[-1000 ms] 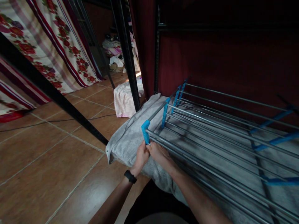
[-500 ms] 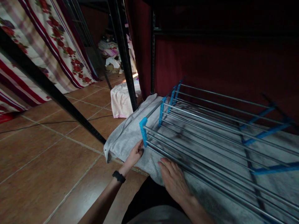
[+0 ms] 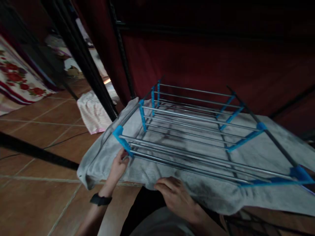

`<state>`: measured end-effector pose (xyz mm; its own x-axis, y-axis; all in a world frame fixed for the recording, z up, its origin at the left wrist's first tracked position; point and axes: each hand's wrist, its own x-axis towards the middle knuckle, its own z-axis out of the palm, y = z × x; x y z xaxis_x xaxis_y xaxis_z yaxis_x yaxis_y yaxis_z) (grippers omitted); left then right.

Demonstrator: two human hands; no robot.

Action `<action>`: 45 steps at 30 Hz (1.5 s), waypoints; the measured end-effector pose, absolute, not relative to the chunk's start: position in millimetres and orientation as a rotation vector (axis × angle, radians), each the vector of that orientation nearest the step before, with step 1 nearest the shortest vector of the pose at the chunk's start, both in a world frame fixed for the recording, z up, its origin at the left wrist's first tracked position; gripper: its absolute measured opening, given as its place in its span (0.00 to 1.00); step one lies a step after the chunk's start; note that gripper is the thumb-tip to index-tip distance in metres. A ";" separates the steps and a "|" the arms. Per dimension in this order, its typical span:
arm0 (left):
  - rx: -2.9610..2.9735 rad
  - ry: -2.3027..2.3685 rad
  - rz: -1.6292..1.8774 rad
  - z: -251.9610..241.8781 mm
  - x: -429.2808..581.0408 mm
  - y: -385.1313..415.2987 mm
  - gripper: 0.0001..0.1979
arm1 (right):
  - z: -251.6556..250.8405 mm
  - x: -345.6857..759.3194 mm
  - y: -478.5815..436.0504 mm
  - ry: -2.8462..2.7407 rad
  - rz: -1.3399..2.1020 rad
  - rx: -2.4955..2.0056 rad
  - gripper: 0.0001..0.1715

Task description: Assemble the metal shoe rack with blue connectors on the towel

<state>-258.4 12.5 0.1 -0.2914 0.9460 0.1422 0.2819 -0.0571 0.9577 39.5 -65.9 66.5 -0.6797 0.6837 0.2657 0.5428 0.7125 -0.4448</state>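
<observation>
A shoe-rack-like frame of metal tubes [image 3: 187, 154] with blue plastic brackets lies on a grey cloth. My left hand [image 3: 119, 165], a dark band on its wrist, has its fingers closed at the lower end of the front left bracket [image 3: 123, 141]; part of the fingertips is hidden. My right hand [image 3: 174, 196] is at the cloth's front edge, in front of the tubes and apart from them, fingers loosely bent and holding nothing visible. At the front right bracket [image 3: 301, 175], two lower tubes end around its inner arm; whether they are seated I cannot tell.
The grey cloth [image 3: 103, 164] covers a low platform. Black metal posts [image 3: 83, 59] stand at the left, before a dark red curtain [image 3: 197, 62]. A striped cloth [image 3: 94, 111] hangs beyond the platform's left side. Tiled floor [image 3: 31, 203] and a thin cable lie at left.
The view has swung right, bringing the rack's right end into sight. My left hand stays at the same bracket. My right hand's fingers have bent from a flatter pose.
</observation>
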 end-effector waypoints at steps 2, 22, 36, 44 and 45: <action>1.336 1.584 1.403 14.5 -256.2 16.9 0.29 | 68.7 35.0 -63.1 -2.550 0.425 -0.917 0.18; 1.333 1.561 1.534 52.4 -242.2 35.5 0.12 | 121.6 -76.7 30.3 -2.549 0.259 -1.320 0.24; 1.408 1.695 1.558 52.8 -235.2 35.6 0.08 | 124.4 -95.4 43.8 -2.574 0.402 -1.358 0.18; 1.400 1.629 1.573 47.6 -233.0 34.7 0.16 | 130.6 -95.7 42.3 -2.609 0.301 -1.308 0.23; 1.401 1.616 1.574 47.3 -233.1 34.9 0.17 | 130.6 -95.7 42.4 -2.611 0.282 -1.296 0.23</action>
